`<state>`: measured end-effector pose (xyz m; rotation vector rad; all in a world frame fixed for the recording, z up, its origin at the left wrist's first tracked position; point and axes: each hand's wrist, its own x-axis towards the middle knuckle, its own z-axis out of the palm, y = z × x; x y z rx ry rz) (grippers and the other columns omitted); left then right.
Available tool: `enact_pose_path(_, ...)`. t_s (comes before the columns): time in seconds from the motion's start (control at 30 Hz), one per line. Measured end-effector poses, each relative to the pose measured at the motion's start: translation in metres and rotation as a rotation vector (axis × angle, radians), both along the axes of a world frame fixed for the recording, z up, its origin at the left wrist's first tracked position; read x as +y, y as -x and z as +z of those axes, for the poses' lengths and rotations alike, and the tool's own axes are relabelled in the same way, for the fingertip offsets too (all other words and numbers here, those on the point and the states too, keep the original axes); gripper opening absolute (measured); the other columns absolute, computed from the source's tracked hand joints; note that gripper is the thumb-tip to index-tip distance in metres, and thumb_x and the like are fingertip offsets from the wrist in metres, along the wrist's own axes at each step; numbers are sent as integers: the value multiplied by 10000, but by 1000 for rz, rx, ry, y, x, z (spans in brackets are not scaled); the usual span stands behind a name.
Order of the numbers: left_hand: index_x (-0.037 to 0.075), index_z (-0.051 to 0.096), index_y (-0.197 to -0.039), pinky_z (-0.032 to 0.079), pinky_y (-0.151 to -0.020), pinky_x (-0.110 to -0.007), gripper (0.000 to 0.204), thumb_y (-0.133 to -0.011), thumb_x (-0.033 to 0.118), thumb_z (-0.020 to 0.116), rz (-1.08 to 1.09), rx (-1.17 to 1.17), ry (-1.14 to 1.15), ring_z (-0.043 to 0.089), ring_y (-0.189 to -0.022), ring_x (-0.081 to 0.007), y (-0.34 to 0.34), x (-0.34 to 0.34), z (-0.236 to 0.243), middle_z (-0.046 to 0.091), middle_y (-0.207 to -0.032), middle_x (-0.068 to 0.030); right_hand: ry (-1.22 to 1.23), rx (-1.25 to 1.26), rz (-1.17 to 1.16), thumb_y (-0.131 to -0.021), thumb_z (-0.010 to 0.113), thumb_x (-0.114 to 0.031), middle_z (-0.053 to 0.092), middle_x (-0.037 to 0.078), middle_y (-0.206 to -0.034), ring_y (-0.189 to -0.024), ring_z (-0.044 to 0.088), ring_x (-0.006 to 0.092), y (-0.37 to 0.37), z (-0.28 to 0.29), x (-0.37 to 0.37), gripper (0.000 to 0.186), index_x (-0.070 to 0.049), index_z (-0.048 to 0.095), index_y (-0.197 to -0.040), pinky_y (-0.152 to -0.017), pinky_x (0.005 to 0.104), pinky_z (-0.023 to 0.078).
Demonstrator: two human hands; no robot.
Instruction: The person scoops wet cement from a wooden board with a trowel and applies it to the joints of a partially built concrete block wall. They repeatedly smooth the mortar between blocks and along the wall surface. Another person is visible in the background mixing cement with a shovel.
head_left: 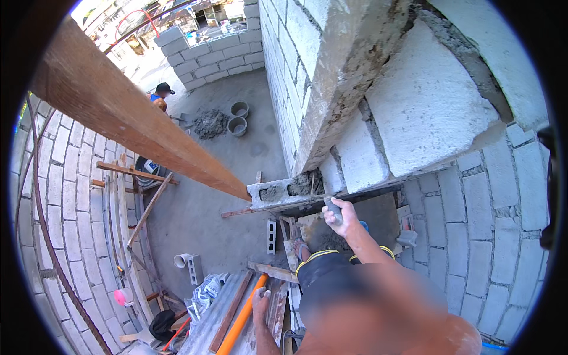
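My right hand (346, 220) is wrapped around the grey, mortar-caked handle of a trowel (333, 208). The trowel's thin shank reaches toward a hollow concrete block (269, 204) at the end of the wall. Wet mortar (305, 183) fills part of the block's cavities; the trowel's blade is hard to make out against it. Lower down, my left hand (261, 299) is closed beside an orange pipe (242, 316). What its fingers hold, if anything, is hidden.
A thick wooden post (142, 124) slants across the left. Block walls (491, 236) rise around me. Below are a loose hollow block (271, 236), metal sheets (228, 302) and lumber (151, 210). Farther off, a person (160, 97) is near a mortar heap (210, 123) and two buckets (238, 125).
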<state>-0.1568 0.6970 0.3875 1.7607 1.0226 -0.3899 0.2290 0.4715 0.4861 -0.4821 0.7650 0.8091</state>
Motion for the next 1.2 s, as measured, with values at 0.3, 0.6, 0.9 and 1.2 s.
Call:
enact_pose_path(0.3,4,609,-1113,481,-760,-324,345,-823,183,662,181,-172,108,601,-787,-193,1,11,-14,644,-894,-113,-63,48,-197,-931,497,-246,495,123,-774,-569,479,150,8,-31,1,179,-86,439,-987,-449,242,415)
enact_pose_path(0.6,6,599,-1138,476,-840,-351,383,-829,227,654,-56,-85,9,625,-930,-248,-5,10,-5,656,-978,-160,60,18,-73,-908,522,-253,518,108,-720,-513,485,166,-5,-27,9,178,-89,457,-927,-425,284,404)
enact_pose_path(0.9,-14,589,-1143,472,-852,-352,394,-836,226,649,71,-98,28,617,-950,-244,15,16,-7,652,-993,-164,-48,219,-318,-947,451,-250,505,121,-776,-570,494,150,19,3,15,207,-48,486,-973,-480,257,458)
enact_pose_path(1.2,-16,600,-1123,469,-855,-339,343,-846,183,635,93,-130,47,625,-939,-250,2,13,-6,657,-993,-164,-209,234,-529,-961,432,-258,473,100,-721,-593,519,209,-19,-41,36,213,-47,460,-944,-500,319,494)
